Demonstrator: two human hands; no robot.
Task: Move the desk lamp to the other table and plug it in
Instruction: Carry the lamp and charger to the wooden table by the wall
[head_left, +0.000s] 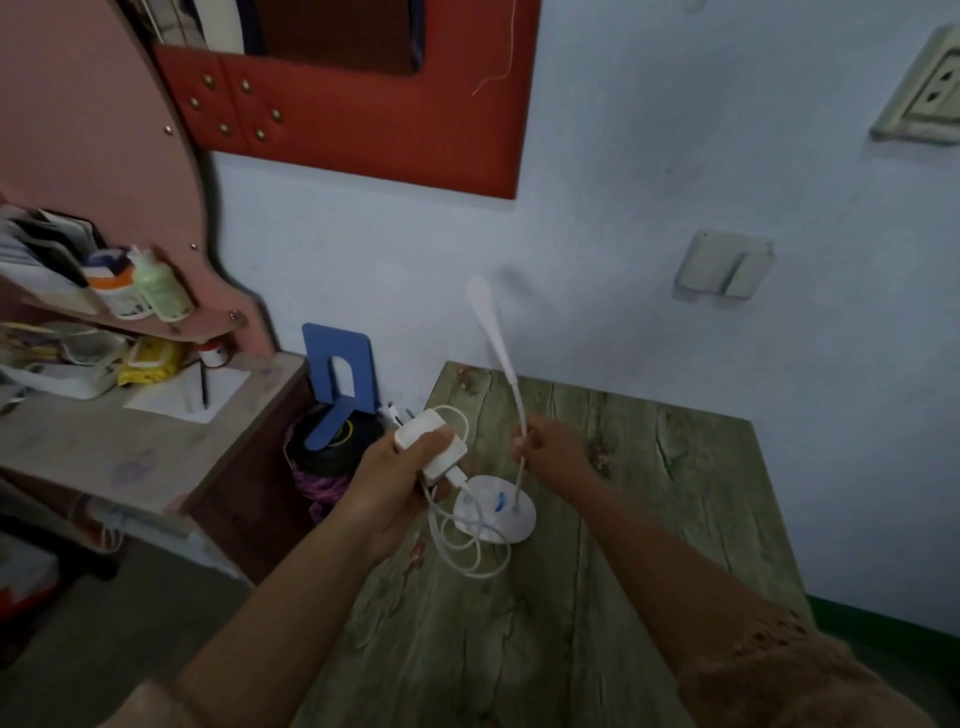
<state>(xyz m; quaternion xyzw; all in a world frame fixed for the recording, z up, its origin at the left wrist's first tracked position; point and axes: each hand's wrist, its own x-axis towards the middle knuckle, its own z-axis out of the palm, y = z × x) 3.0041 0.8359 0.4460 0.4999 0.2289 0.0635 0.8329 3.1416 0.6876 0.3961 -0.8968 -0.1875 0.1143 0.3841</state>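
Head view, looking down on two bare forearms reaching over a green wood-grain worktop (649, 467) in the lower centre of the frame.

The white desk lamp (496, 512) sits at the near left part of this worktop, its round base on or just above the surface; which, I cannot tell. Its thin neck rises to a narrow paddle-shaped head near the centre of the frame.

The right hand (553, 447) pinches the neck low down, fingers curled round it. The left hand (402, 486) wraps round a white plug adapter (431, 441), its prongs pointing toward the upper left. The white cord (467, 545) hangs from it in loose loops beside the base.

The lamp looks light, all plastic. The neck seems bendable, so it may flex or sway under a hold there. The base is likely the firmer place to hold. The trailing loops could snag, so they are best kept gathered with the adapter.

A wall socket (922, 88) is at the upper right edge, with a wall switch (724, 270) below it, well apart from the lamp.

A blue mark on the base is too blurred to read. Bottles (137, 286) on a shelf at the left carry labels, also unreadable. A blue bookend (337, 379) stands left of the worktop.
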